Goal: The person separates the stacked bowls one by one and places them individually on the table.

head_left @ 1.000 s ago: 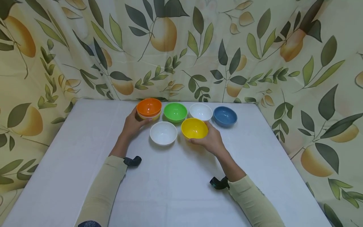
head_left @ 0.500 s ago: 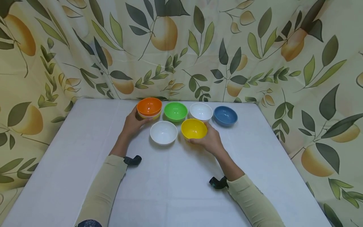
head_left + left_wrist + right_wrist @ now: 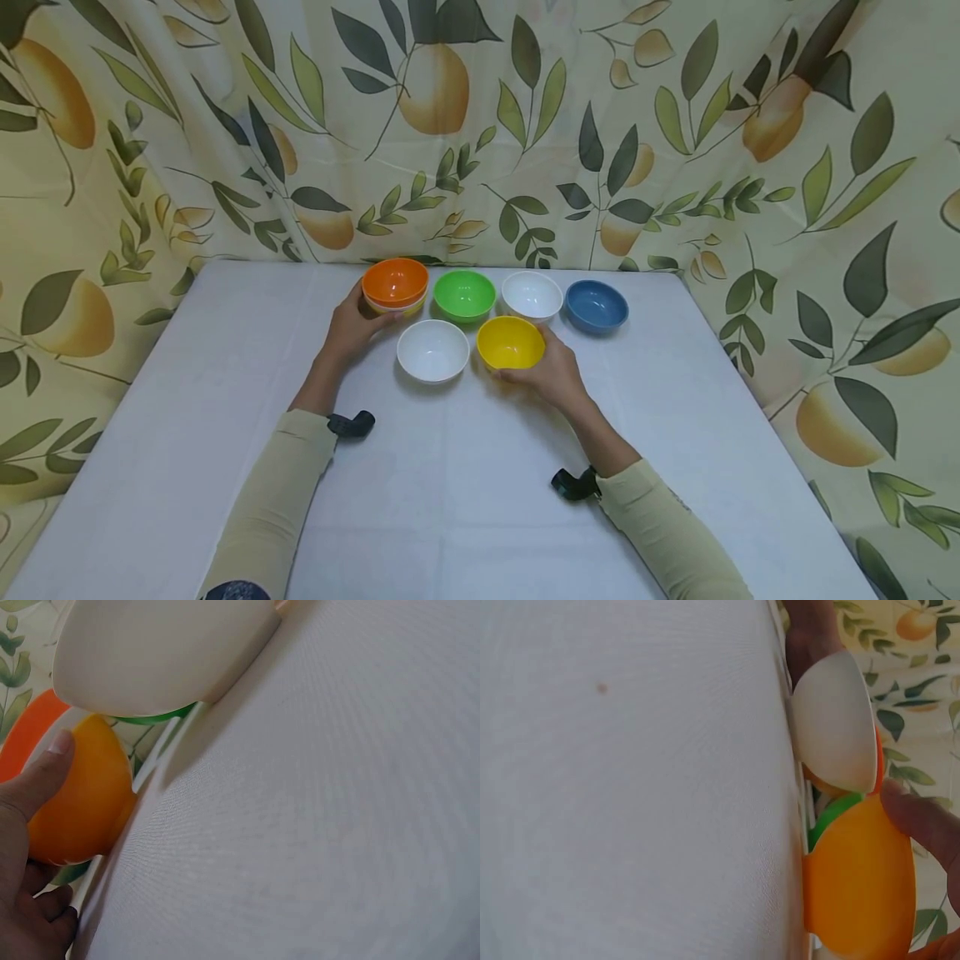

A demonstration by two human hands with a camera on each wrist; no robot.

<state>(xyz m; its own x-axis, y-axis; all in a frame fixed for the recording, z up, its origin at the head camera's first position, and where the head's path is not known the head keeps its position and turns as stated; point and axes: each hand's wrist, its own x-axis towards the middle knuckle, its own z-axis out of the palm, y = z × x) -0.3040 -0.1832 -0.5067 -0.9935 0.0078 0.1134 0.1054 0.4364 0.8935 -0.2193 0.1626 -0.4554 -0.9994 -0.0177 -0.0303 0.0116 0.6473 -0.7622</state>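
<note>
At the back left of the table my left hand (image 3: 352, 327) grips a stack of bowls, an orange bowl (image 3: 395, 282) on top with a white rim and a yellow bowl (image 3: 90, 802) beneath it. The thumb lies on the near side of the stack in the left wrist view. My right hand (image 3: 553, 367) holds a single yellow bowl (image 3: 511, 342) by its right side, thumb near its front; its base appears to be on the table in the right wrist view. Between the hands stands a white bowl (image 3: 432, 352), close beside the yellow one.
Behind these stand a green bowl (image 3: 464, 296), another white bowl (image 3: 532, 296) and a blue bowl (image 3: 596, 306) in a row. A white cloth covers the table (image 3: 435, 500). A fruit-patterned curtain (image 3: 480, 167) hangs directly behind its back edge.
My right hand has shifted slightly left and toward me with the yellow bowl. The left hand and the stack have stayed in place.
</note>
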